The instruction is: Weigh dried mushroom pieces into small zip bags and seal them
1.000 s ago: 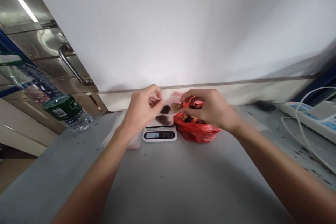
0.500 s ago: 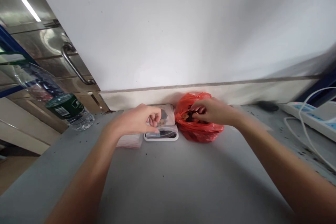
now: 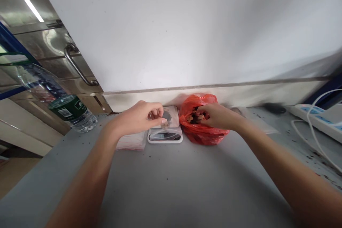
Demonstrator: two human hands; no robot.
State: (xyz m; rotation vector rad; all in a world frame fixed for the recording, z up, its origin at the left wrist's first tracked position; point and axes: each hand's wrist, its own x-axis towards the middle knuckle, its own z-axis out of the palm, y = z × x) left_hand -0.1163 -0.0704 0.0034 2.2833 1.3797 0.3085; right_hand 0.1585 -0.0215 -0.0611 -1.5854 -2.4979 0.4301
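A green-labelled plastic bottle (image 3: 68, 108) occupied the left. Right of centre, a red plastic bag (image 3: 207, 138) held brown dried pieces (image 3: 190, 118); the right hand (image 3: 217, 114) dipped in, grip unclear. At centre, the left hand (image 3: 141, 117), fingers narrowly parted, hovered by a clear bag (image 3: 174, 121) of dark contents on the digital scale (image 3: 165, 141).

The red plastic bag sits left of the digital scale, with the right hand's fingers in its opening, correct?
No: in the head view, the red plastic bag sits right of the digital scale. The right hand does have its fingers in the opening.
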